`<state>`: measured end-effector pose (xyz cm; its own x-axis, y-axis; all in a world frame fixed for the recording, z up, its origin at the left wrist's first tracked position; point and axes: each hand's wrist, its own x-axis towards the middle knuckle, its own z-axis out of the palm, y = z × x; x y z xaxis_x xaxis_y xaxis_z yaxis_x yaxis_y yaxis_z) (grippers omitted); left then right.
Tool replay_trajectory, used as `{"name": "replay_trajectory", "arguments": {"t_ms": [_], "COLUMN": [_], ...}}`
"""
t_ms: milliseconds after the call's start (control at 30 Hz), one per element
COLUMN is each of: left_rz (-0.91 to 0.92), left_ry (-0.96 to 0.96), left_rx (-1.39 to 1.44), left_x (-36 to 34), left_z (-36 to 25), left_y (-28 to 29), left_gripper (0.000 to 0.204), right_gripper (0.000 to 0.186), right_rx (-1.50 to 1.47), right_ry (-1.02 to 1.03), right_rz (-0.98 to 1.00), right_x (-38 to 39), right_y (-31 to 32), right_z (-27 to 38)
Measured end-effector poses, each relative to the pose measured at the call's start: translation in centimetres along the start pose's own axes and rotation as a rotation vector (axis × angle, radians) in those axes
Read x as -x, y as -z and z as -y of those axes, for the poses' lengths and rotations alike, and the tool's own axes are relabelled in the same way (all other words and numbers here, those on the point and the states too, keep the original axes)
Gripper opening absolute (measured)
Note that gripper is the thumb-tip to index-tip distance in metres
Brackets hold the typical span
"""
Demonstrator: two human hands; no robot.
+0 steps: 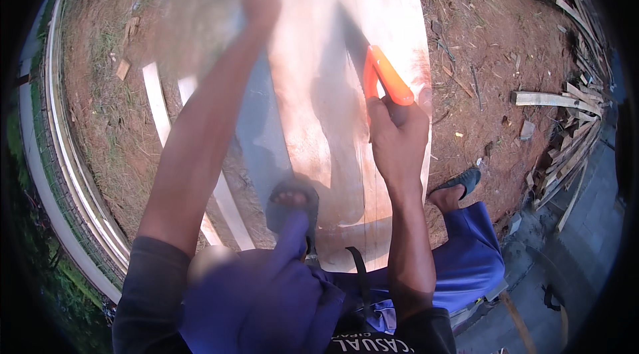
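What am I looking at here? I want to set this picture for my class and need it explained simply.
This is one picture from a wide-angle camera worn on a person's head, looking down at their own arms, so straight edges curve. The right hand grips the orange handle of a handsaw set against a wide pale wooden board lying on bare reddish ground. The left hand reaches forward and rests on the board, blurred. A foot in a sandal presses on the board. Scrap wood strips lie to the right.
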<state>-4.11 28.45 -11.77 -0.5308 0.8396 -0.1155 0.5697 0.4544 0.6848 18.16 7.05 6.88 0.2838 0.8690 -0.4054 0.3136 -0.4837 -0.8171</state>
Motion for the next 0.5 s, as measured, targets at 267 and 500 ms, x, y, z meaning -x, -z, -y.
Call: {"name": "replay_trajectory", "arguments": {"t_ms": [267,500], "left_rz": [0.035,0.243], "left_ry": [-0.611,-0.614], "left_rx": [-0.292,-0.421], "left_x": [13.8,18.9], "left_z": [-0.7,0.2], "left_y": [2.2,3.1], "left_gripper": [0.054,0.051], "right_gripper": [0.019,0.011], "right_rx": [0.073,0.224], "right_ry": [-0.078,-0.015], "right_rz": [0.0,0.055], "right_x": [5.9,15.5], "right_y": [2.1,9.4], "right_z": [-1.1,-1.3]}}
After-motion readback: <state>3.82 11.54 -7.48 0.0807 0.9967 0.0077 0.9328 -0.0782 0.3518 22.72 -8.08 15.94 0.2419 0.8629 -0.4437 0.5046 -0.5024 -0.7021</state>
